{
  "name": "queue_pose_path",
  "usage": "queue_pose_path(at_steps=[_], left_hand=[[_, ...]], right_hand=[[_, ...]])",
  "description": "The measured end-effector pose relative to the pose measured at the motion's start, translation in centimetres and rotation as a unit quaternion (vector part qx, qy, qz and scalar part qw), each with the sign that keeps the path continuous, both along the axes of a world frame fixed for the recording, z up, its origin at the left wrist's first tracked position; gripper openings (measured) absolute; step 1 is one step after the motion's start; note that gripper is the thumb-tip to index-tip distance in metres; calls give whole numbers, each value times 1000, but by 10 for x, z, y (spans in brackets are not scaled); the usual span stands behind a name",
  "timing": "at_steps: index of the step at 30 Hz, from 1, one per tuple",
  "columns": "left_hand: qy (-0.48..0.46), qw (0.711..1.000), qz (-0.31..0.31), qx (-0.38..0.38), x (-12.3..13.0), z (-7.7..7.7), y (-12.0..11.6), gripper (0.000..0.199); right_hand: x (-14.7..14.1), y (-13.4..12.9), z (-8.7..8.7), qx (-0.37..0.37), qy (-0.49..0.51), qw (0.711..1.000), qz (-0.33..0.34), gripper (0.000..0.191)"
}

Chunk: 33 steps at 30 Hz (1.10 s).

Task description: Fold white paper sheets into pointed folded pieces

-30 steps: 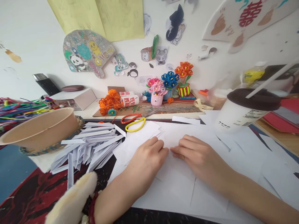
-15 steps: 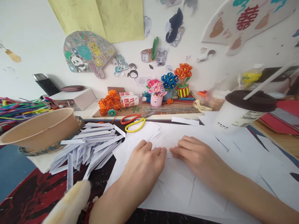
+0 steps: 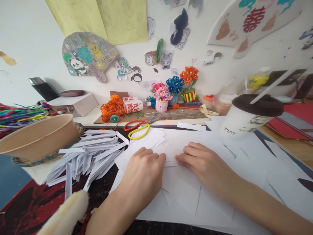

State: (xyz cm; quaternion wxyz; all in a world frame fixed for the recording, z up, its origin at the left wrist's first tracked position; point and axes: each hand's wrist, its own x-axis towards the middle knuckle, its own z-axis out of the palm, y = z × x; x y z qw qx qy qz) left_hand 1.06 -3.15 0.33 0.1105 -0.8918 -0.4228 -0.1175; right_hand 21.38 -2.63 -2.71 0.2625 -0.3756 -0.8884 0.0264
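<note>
A folded white paper strip (image 3: pixel 171 163) lies between my hands over loose white sheets (image 3: pixel 181 195). My left hand (image 3: pixel 146 169) is closed, pressing its left end with the fingertips. Its right end is pinched by my right hand (image 3: pixel 201 161), fingers bent together. The parts of the strip under both hands are hidden. Left of my left hand is a heap of folded white paper strips (image 3: pixel 95 153). Just beyond the hands, scissors (image 3: pixel 139 130) with red and yellow handles rest by small paper pieces (image 3: pixel 149 138).
A lidded drink cup (image 3: pixel 251 114) with a straw stands right of the sheets. At left is a tan bowl (image 3: pixel 36 137). Orange flowers (image 3: pixel 113 109), potted craft flowers (image 3: pixel 161 104) and thin wires (image 3: pixel 176 114) line the back. A plush object (image 3: pixel 66 213) is near my left wrist.
My left hand has moved left, away from the right hand, so more of the folded paper edge shows between them. My right hand stays pinched. The camera view has shifted slightly.
</note>
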Motion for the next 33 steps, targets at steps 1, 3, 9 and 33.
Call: queue_pose_path(at_steps=[1, 3, 9, 33], left_hand=[[-15, 1000, -18, 18, 1, -1, 0, 19], [-36, 997, -59, 37, 3, -3, 1, 17], [24, 993, -100, -53, 12, -6, 0, 16], [40, 991, -104, -72, 8, -6, -1, 16]], right_hand=[[0, 0, 0, 5, -2, 1000, 0, 26], [0, 0, -1, 8, -8, 1000, -4, 28], [-1, 1, 1, 5, -2, 1000, -6, 30], [15, -4, 13, 117, -111, 985, -60, 36]])
